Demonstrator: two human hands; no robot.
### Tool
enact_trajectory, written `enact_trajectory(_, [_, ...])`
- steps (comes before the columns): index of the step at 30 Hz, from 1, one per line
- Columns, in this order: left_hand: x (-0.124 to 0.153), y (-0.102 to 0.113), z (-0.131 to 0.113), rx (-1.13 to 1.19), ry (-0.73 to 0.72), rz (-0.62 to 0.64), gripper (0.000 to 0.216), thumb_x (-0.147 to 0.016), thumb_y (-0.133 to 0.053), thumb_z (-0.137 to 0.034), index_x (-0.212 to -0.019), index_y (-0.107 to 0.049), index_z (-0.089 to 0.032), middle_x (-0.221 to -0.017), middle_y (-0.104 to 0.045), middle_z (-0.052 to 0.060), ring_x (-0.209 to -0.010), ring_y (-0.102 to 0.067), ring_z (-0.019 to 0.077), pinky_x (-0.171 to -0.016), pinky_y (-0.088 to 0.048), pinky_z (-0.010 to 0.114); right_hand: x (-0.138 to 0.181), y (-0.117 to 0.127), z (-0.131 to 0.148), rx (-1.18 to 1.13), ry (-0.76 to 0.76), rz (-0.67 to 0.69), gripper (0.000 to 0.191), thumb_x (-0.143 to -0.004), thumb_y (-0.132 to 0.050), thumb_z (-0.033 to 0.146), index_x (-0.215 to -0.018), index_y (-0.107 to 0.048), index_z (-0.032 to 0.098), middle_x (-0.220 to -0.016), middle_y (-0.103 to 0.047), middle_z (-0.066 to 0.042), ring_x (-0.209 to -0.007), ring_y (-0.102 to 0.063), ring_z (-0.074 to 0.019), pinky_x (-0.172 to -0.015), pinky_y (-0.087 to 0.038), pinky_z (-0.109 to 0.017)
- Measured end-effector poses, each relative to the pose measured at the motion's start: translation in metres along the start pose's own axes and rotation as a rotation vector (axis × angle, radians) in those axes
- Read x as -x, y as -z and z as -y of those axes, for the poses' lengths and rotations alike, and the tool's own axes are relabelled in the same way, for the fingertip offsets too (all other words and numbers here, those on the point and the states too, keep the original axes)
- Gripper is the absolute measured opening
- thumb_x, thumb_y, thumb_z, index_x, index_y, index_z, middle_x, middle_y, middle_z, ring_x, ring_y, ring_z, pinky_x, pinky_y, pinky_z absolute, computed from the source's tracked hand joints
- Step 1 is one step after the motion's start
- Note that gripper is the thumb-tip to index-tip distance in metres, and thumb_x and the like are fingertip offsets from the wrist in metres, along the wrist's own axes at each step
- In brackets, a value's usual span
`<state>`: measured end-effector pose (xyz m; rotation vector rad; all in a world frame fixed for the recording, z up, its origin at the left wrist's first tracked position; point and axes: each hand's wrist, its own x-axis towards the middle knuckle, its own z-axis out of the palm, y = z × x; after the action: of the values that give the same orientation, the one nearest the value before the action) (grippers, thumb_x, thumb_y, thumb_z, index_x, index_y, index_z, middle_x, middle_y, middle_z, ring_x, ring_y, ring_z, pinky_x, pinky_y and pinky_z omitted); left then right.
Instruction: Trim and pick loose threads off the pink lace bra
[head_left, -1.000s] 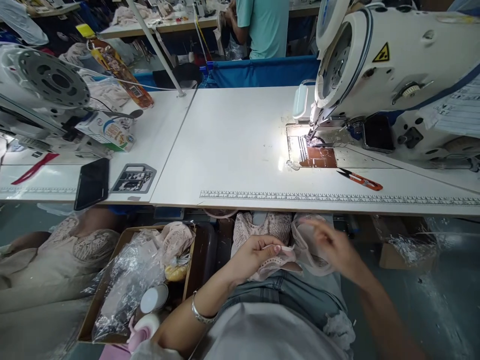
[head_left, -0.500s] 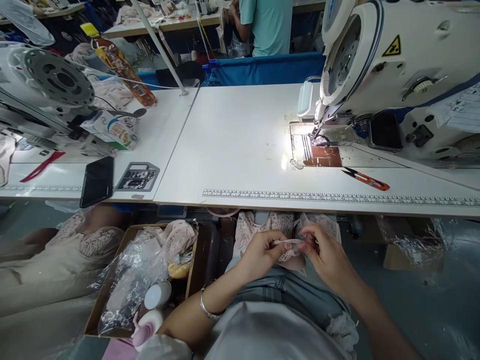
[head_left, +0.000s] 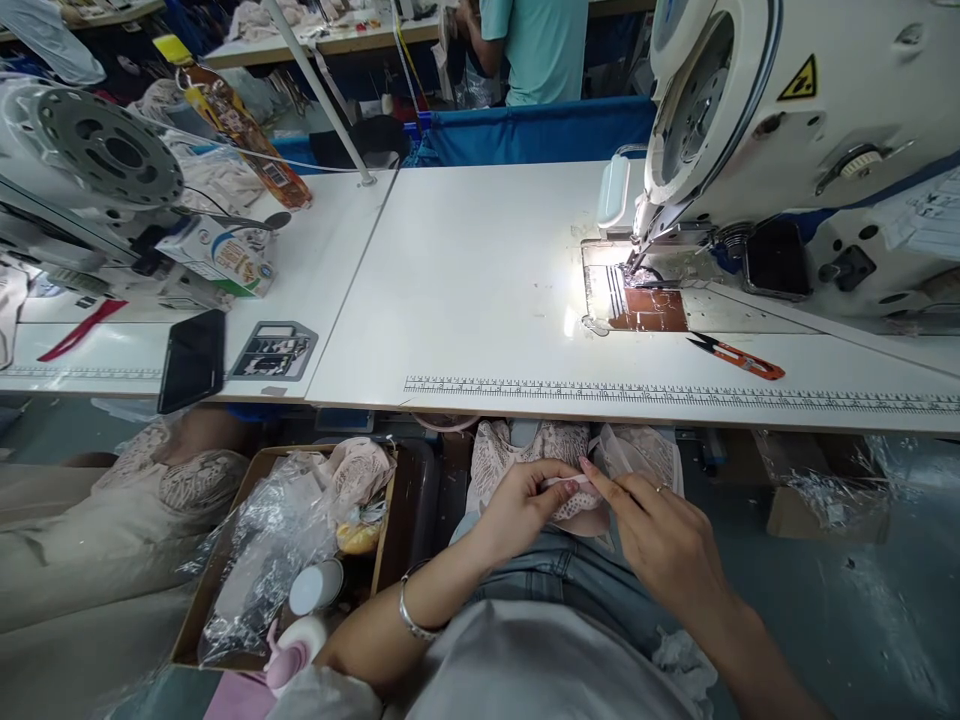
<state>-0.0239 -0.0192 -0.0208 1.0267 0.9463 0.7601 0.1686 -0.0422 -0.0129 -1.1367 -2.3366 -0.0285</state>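
In my lap, below the table's front edge, both hands work on a small pink lace piece (head_left: 577, 508). My left hand (head_left: 521, 505) is curled and pinches its left edge together with a thin pale strip. My right hand (head_left: 660, 540) rests over the piece's right side, its fingers pressing on the same strip. More pink lace pieces (head_left: 517, 450) lie on my knees just behind the hands.
A white sewing machine (head_left: 787, 130) stands at the right on the white table (head_left: 480, 280), with orange thread snips (head_left: 739, 357) near it. A black phone (head_left: 191, 360) lies at the left. A cardboard box (head_left: 225, 560) of plastic bags sits at my left. A person in a teal shirt (head_left: 536, 45) stands beyond.
My right hand came in from a blurred, raised position and settled on the lace piece beside my left hand. The view shifted slightly.
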Motion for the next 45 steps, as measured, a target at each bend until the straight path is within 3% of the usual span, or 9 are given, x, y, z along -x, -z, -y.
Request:
enact_trajectory(17, [0.001, 0.0, -0.001, -0.136, -0.04, -0.03, 0.028, -0.09, -0.059, -0.035, -0.094, -0.073, -0.011, -0.091, -0.072, 0.009, -0.085, -0.062, 0.0192, -0.081, -0.047, 0.026, 0.002, -0.004, 0.003, 0.015, -0.012, 0.089, 0.053, -0.105, -0.033, -0.002, -0.154, -0.038, 0.018, -0.081, -0.055, -0.003, -0.071, -0.056, -0.0191, -0.062, -0.043, -0.032])
enact_trajectory(30, [0.003, 0.001, 0.001, -0.116, -0.023, -0.022, 0.03, -0.09, -0.06, -0.038, -0.093, -0.073, -0.011, -0.087, -0.07, 0.008, -0.081, -0.059, 0.0179, -0.076, -0.045, 0.025, 0.001, -0.002, 0.004, 0.033, 0.02, 0.055, 0.04, -0.105, -0.036, -0.004, -0.137, -0.056, 0.01, -0.081, -0.055, -0.003, -0.073, -0.055, -0.0181, -0.063, -0.041, -0.031])
enact_trajectory(35, [0.003, -0.001, -0.001, -0.137, -0.012, -0.036, 0.031, -0.088, -0.061, -0.039, -0.09, -0.072, -0.011, -0.077, -0.066, 0.005, -0.069, -0.052, 0.0139, -0.066, -0.041, 0.023, 0.002, -0.005, 0.005, -0.002, -0.007, 0.05, 0.049, -0.103, -0.034, -0.004, -0.145, -0.051, 0.014, -0.082, -0.055, -0.003, -0.071, -0.057, -0.019, -0.063, -0.045, -0.031])
enact_trajectory(38, [0.003, -0.004, -0.002, -0.181, -0.008, -0.045, 0.031, -0.087, -0.062, -0.04, -0.086, -0.072, -0.011, -0.072, -0.064, 0.003, -0.063, -0.05, 0.0123, -0.061, -0.038, 0.022, 0.004, -0.009, 0.007, -0.153, -0.086, 0.033, 0.046, -0.107, -0.032, 0.004, -0.148, -0.047, 0.018, -0.085, -0.056, -0.004, -0.071, -0.058, -0.0188, -0.063, -0.049, -0.028])
enact_trajectory(41, [0.002, -0.005, 0.001, -0.244, -0.034, -0.033, 0.03, -0.089, -0.06, -0.039, -0.083, -0.071, -0.012, -0.075, -0.067, 0.004, -0.069, -0.056, 0.0145, -0.066, -0.04, 0.023, 0.004, -0.011, 0.011, -0.459, -0.272, 0.064, 0.04, -0.111, -0.033, 0.016, -0.148, -0.047, 0.022, -0.091, -0.061, -0.005, -0.069, -0.06, -0.0172, -0.057, -0.049, -0.024])
enact_trajectory(43, [0.001, -0.005, 0.003, -0.282, -0.051, 0.012, 0.032, -0.091, -0.057, -0.039, -0.082, -0.071, -0.012, -0.076, -0.068, 0.005, -0.072, -0.058, 0.0156, -0.069, -0.042, 0.023, 0.001, -0.01, 0.013, -0.748, -0.443, 0.11, 0.033, -0.113, -0.04, 0.028, -0.142, -0.054, 0.023, -0.079, -0.059, -0.002, -0.059, -0.054, -0.0153, -0.048, -0.042, -0.022])
enact_trajectory(45, [0.001, -0.007, 0.004, -0.262, -0.039, 0.098, 0.035, -0.093, -0.056, -0.043, -0.082, -0.071, -0.012, -0.076, -0.068, 0.005, -0.073, -0.059, 0.0159, -0.071, -0.043, 0.024, -0.003, -0.01, 0.016, -1.095, -0.606, 0.101, 0.029, -0.11, -0.051, 0.043, -0.118, -0.068, 0.021, -0.062, -0.045, 0.003, -0.046, -0.038, -0.0118, -0.041, -0.029, -0.021])
